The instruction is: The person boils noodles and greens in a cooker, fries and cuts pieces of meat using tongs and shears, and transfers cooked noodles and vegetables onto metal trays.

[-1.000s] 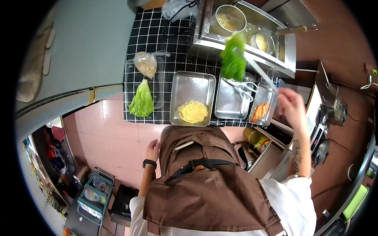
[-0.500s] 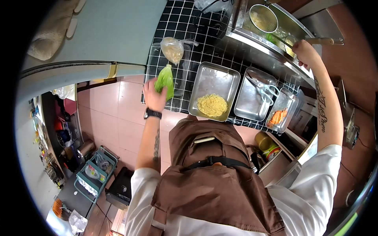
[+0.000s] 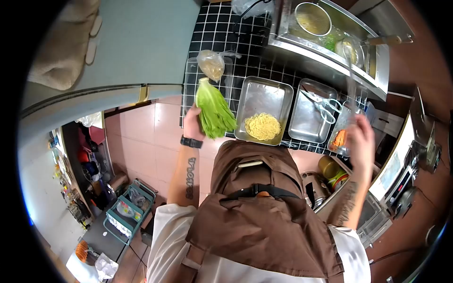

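Observation:
A head of leafy green lettuce [image 3: 214, 108] is in my left hand [image 3: 193, 123], its pale base pointing up toward a tied plastic bag [image 3: 211, 65] of something beige. The fingers close round the lettuce's left side, above the counter's left edge. My right hand [image 3: 361, 137] is smeared by motion and grips what look like long chopsticks [image 3: 350, 85], upright in view and blurred. It passes beside a small metal tray [image 3: 338, 123] with orange pieces [image 3: 339, 138]. Between the hands, yellow noodles [image 3: 263, 126] lie in a metal tray [image 3: 264, 94].
White-handled scissors [image 3: 325, 106] rest on another metal tray [image 3: 309, 127]. At the upper right, a steel cooker [image 3: 321, 54] holds a mesh strainer [image 3: 313, 19] and a second one with a wooden handle [image 3: 384, 40]. A teal trolley [image 3: 130, 207] stands at the lower left.
My left hand has taken hold of the lettuce and turned it so its leaves spread to the right. My right hand has drawn back from the cooker toward me with the chopsticks.

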Demonstrator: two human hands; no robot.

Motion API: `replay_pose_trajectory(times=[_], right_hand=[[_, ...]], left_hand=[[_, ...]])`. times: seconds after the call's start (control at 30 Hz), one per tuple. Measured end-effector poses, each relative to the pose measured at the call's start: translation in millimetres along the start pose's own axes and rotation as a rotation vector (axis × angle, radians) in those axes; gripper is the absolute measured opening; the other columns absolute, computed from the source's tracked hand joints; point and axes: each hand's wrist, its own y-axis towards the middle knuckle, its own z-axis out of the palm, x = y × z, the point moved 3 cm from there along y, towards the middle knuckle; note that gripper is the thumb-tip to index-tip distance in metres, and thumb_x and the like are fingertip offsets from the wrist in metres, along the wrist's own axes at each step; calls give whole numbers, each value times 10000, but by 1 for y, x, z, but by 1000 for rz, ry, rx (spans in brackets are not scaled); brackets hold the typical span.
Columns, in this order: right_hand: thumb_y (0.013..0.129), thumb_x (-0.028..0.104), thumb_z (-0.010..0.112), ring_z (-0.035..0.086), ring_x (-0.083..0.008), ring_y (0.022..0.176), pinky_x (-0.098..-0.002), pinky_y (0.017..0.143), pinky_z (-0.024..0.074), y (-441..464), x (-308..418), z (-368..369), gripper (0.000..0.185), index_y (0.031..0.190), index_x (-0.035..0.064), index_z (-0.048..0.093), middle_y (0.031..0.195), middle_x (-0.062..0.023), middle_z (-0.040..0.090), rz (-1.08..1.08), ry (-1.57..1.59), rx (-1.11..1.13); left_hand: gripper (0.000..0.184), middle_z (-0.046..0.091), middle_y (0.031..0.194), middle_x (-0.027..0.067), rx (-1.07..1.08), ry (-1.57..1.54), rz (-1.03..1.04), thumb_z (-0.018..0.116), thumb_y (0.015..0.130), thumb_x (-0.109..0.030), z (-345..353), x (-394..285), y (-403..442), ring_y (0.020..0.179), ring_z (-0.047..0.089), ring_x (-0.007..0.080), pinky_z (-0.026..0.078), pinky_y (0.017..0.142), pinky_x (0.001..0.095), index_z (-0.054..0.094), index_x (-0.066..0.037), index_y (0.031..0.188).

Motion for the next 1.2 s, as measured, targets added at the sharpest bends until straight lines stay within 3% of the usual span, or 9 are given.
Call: replay_pose_trajectory(times=[0.07,0.13,0.27,0.43,0.57,0.73,0.87,1.03,1.2], right_hand=[[884,114,680,503,-53,610,-208,514,401,5,-18,59,217,1074,39,606,800,15,595,38,56,104],[859,153,747,570,-89,770,-252,699,478,6,-19,111,256,1039,28,612,868,-2,614,40,10,208],[809,206,818,545,-91,740,-255,668,464,10,-23,162,334,1023,27,634,869,-1,618,-144,183,278],[785,222,829,577,-108,738,-276,678,489,-1,-4,154,348,989,5,648,843,-43,634,-280,10,217],[790,194,802,571,-100,690,-279,645,478,7,4,143,262,885,13,638,773,-36,635,-197,56,295],[784,124,739,529,-70,643,-266,592,438,21,-3,119,168,840,51,600,715,22,592,-68,193,450],[772,92,725,528,-64,653,-237,590,432,40,19,78,154,852,48,601,726,26,588,3,69,559],[760,43,709,565,-77,670,-238,639,460,72,49,29,140,869,44,619,758,15,607,-54,-136,739],[844,203,731,579,-91,619,-256,569,459,128,105,-5,230,953,8,676,719,-9,630,-221,-168,124]], left_hand=[[655,593,1279,197,70,-16,-57,633,833,-198,37,15,-8,1148,615,320,519,982,427,419,34,1407],[650,609,1240,204,54,120,-84,639,834,-177,46,40,0,1093,645,322,551,933,417,413,49,1399],[592,597,1269,164,178,233,-59,603,890,-123,110,62,-2,1131,620,266,513,969,379,393,36,1420],[605,535,1359,124,243,284,95,580,967,-148,160,80,-11,1223,550,211,435,1036,338,306,13,1481],[859,483,1410,126,468,401,165,775,858,-236,176,75,-13,1302,496,231,407,1088,359,261,7,1500],[1066,491,1396,124,380,532,117,921,631,-56,185,73,-11,1296,494,219,405,1093,353,301,-20,1496],[932,538,1307,94,441,809,167,919,621,-102,190,50,-5,1224,532,220,421,1061,334,450,-49,1424],[723,564,1180,102,377,1567,484,833,692,-160,196,17,-8,1119,562,267,458,986,356,527,-88,1342],[578,573,1252,96,260,629,244,698,816,-67,158,22,10,1144,568,202,455,1012,352,460,-12,1339]])
